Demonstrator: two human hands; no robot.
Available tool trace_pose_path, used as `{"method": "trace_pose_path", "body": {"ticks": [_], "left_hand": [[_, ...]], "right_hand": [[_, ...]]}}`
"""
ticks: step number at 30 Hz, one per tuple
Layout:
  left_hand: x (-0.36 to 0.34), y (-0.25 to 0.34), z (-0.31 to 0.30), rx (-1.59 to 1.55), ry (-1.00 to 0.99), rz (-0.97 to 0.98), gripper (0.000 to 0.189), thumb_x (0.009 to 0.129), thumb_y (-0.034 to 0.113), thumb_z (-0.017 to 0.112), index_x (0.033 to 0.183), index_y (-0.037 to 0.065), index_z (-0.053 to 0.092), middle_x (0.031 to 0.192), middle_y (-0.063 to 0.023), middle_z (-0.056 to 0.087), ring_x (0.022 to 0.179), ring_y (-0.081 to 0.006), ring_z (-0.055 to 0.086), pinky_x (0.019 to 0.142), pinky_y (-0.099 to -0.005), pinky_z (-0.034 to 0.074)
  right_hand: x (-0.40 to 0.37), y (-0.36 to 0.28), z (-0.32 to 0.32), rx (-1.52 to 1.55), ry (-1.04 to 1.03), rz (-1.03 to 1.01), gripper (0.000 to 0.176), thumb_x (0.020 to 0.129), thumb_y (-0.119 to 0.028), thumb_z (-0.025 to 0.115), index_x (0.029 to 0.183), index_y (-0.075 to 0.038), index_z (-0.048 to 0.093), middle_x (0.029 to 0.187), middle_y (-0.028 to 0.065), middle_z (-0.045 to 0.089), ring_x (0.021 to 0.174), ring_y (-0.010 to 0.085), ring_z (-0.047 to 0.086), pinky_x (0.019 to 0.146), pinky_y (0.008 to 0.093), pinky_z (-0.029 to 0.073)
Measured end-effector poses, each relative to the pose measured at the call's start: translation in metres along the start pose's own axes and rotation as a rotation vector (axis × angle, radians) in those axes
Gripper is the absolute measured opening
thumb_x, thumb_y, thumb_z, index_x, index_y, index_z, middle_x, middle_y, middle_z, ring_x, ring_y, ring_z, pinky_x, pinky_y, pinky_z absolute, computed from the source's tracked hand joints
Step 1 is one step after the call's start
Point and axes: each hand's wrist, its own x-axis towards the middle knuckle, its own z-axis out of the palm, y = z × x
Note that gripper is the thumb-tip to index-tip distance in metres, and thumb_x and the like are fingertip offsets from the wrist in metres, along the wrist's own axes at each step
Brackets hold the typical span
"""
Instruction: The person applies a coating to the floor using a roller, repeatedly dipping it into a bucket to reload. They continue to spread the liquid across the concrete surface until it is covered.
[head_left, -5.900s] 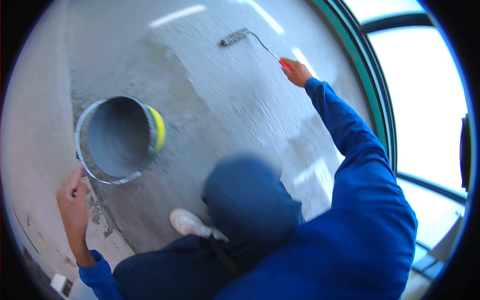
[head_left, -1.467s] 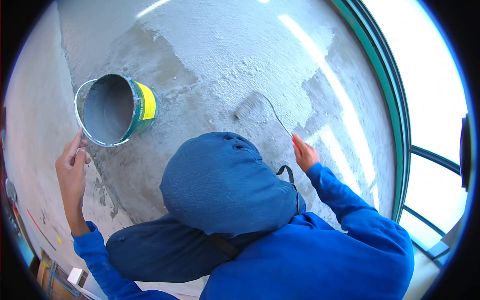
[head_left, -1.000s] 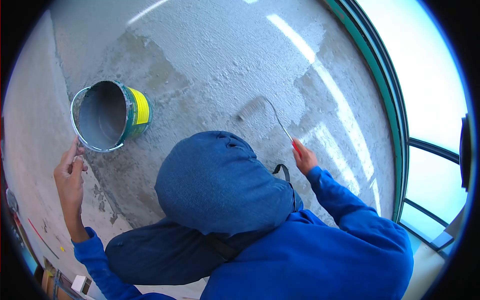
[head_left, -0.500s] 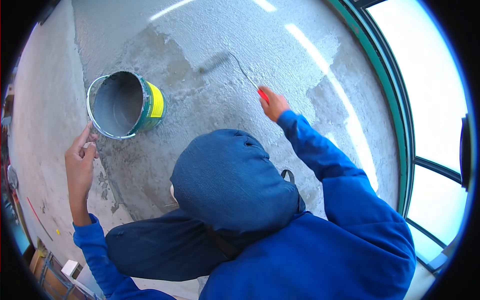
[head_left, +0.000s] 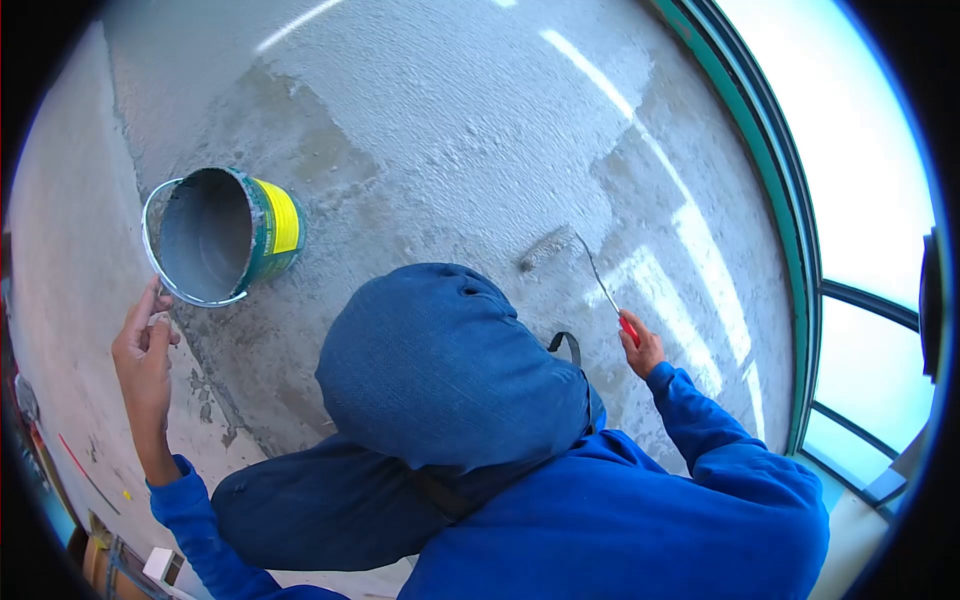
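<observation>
My right hand (head_left: 645, 352) is closed round the red grip of a paint roller (head_left: 547, 248), whose grey, coated sleeve rests on the floor (head_left: 480, 130). Wet grey coating covers much of that floor beyond the roller. On the left, my left hand (head_left: 146, 350) has its fingers at the bucket handle (head_left: 146, 225), a pale bail hanging over the rim. The green bucket (head_left: 262, 240) bears a yellow label and stands with its mouth facing me. Grey residue coats its inner wall, and its bottom is hard to make out.
A green-framed glass wall (head_left: 790, 200) curves along the right. My knee in dark blue trousers (head_left: 450, 360) fills the lower middle. A paler floor strip (head_left: 70, 230) runs down the left, with a white box (head_left: 162, 563) at the lower left.
The roller has moved toward me and to the right, with my right hand drawn back. My left hand stays at the bucket handle. The view has shifted slightly.
</observation>
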Motion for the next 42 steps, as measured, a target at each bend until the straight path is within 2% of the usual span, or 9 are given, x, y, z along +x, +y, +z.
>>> {"method": "trace_pose_path", "body": {"ticks": [4,6,8,15,18,26,30,36,42], "left_hand": [[-0.005,0.011,-0.001,-0.060,-0.004,-0.046,0.045,0.086,0.009,0.047,0.131,0.010,0.052,0.101,-0.0042,0.061,0.068,-0.0077,0.051,0.054,-0.0194,0.039],[-0.004,0.006,0.001,-0.068,-0.003,0.017,0.046,0.086,0.008,0.047,0.131,0.008,0.051,0.100,-0.0049,0.060,0.068,-0.0079,0.051,0.057,-0.0206,0.041],[-0.006,0.011,0.000,-0.104,-0.012,0.008,0.047,0.085,0.005,0.047,0.131,0.005,0.051,0.098,-0.0059,0.058,0.068,-0.0081,0.049,0.064,-0.0231,0.045],[-0.007,0.013,-0.003,-0.113,0.014,0.057,0.047,0.083,0.005,0.047,0.130,0.005,0.052,0.094,-0.0051,0.057,0.068,-0.0080,0.048,0.063,-0.0227,0.044],[-0.003,0.011,-0.005,-0.131,0.027,0.065,0.044,0.084,0.004,0.047,0.127,0.005,0.054,0.093,-0.0056,0.058,0.069,-0.0081,0.048,0.063,-0.0225,0.044],[0.005,0.018,-0.012,-0.218,0.040,0.030,0.036,0.083,0.000,0.048,0.117,0.001,0.061,0.088,-0.0066,0.057,0.074,-0.0103,0.050,0.065,-0.0235,0.040],[0.011,0.018,-0.018,-0.273,0.024,-0.021,0.034,0.084,-0.003,0.049,0.114,0.002,0.063,0.091,-0.0064,0.056,0.072,-0.0094,0.049,0.062,-0.0218,0.039],[0.014,0.015,-0.019,-0.290,0.028,-0.016,0.033,0.084,-0.005,0.050,0.112,0.003,0.064,0.093,-0.0068,0.056,0.070,-0.0093,0.049,0.060,-0.0214,0.039],[0.008,0.021,-0.020,-0.247,0.013,0.001,0.034,0.083,-0.001,0.049,0.115,-0.001,0.061,0.093,-0.0074,0.055,0.074,-0.0095,0.049,0.064,-0.0215,0.039]], "right_hand": [[0.063,-0.037,0.014,0.005,0.043,-0.103,0.043,0.088,-0.021,0.056,0.129,-0.023,0.048,0.096,0.0233,0.063,0.086,0.0440,0.060,0.075,0.0463,0.049],[0.110,-0.069,0.030,0.028,0.141,-0.282,0.043,0.087,-0.020,0.057,0.129,-0.024,0.047,0.092,0.0237,0.064,0.083,0.0437,0.061,0.072,0.0477,0.049],[0.154,-0.112,0.041,0.010,0.145,-0.324,0.043,0.087,-0.021,0.056,0.129,-0.025,0.047,0.089,0.0240,0.064,0.081,0.0441,0.061,0.070,0.0497,0.049],[0.295,-0.267,0.077,-0.112,0.152,-0.396,0.038,0.087,-0.026,0.051,0.126,-0.025,0.048,0.086,0.0250,0.064,0.078,0.0452,0.061,0.072,0.0537,0.049],[0.334,-0.333,0.083,-0.129,0.108,-0.351,0.041,0.087,-0.025,0.052,0.127,-0.020,0.049,0.096,0.0234,0.063,0.087,0.0441,0.060,0.080,0.0512,0.048],[0.461,-0.484,0.110,-0.194,0.134,-0.404,0.041,0.084,-0.023,0.053,0.125,-0.019,0.052,0.106,0.0220,0.062,0.099,0.0411,0.059,0.088,0.0479,0.047],[0.503,-0.550,0.104,-0.042,0.186,-0.561,0.039,0.081,-0.023,0.054,0.120,-0.017,0.057,0.113,0.0221,0.060,0.104,0.0410,0.057,0.093,0.0446,0.045],[0.532,-0.584,0.114,-0.102,0.178,-0.616,0.042,0.081,-0.020,0.052,0.122,-0.015,0.056,0.113,0.0226,0.060,0.104,0.0412,0.057,0.093,0.0432,0.045],[0.488,-0.513,0.104,-0.155,0.129,-0.584,0.043,0.082,-0.014,0.048,0.125,-0.017,0.052,0.109,0.0228,0.061,0.101,0.0417,0.058,0.090,0.0476,0.046]]}}
